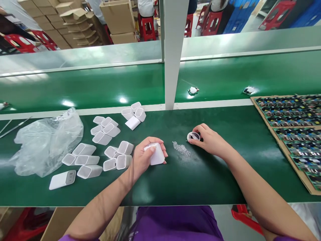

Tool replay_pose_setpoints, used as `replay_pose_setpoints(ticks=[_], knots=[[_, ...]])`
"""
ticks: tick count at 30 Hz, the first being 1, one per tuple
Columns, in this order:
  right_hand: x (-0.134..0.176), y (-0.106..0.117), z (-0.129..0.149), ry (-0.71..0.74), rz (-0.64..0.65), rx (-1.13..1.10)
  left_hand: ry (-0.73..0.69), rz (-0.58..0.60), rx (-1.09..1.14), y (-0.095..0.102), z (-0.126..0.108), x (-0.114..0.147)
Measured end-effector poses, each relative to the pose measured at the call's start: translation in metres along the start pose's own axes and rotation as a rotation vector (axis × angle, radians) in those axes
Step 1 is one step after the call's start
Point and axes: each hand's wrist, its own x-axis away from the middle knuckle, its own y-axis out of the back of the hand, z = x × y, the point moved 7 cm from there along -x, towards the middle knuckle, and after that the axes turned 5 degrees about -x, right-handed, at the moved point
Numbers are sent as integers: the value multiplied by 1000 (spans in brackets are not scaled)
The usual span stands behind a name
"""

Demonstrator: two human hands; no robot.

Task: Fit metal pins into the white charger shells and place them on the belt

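White box (157, 156) and round cup (190, 136) are occupying the two hands at a green table (165, 189). The left hand (142, 153) is cradling the box near the middle of the table, its thumb pressing on the upper face and its fingertips showing beyond the right edge. The right hand (209, 140), farther right, is gripping the cup between thumb and fingers; whether the cup is resting on the table or hanging just above it, one cannot tell. Between the hands, small clear beads (182, 149) are lying in a loose patch. To the left, open white sleeves (90, 171) are sitting in clusters, a white block with a grey end (61, 180) is lying on their near side, and a clear plastic bag (50, 144) is resting at the far left. To the right, circuit boards (296, 112) are covering a cardboard sheet (278, 144). The step in hand is apparently one of steadying the box while handling the cup beside the beads; the next move is probably calling for a firm left hold and a level, careful right grip, since loose beads are lying close by
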Motion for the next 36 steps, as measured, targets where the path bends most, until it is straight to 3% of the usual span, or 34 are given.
replay_pose_setpoints(ticks=[4, 10, 14, 19, 24, 31, 36], knots=[[2, -3, 7, 15, 53, -163, -24, 16, 18, -2, 1, 0], [34, -2, 79, 258, -158, -536, 8, 14, -35, -4, 6, 2], [45, -17, 114, 390, -198, -557, -43, -45, -258, 1, 3, 4], [42, -29, 117, 446, -281, -454, -169, -86, -522, 4, -8, 5], [46, -29, 120, 571, -367, -388, -219, -100, -630, 3, -12, 10], [48, -39, 115, 565, -304, -350, -343, -118, -753, 0, -10, 21], [51, -40, 114, 587, -368, -308, -452, -142, -791, -6, -15, 25]])
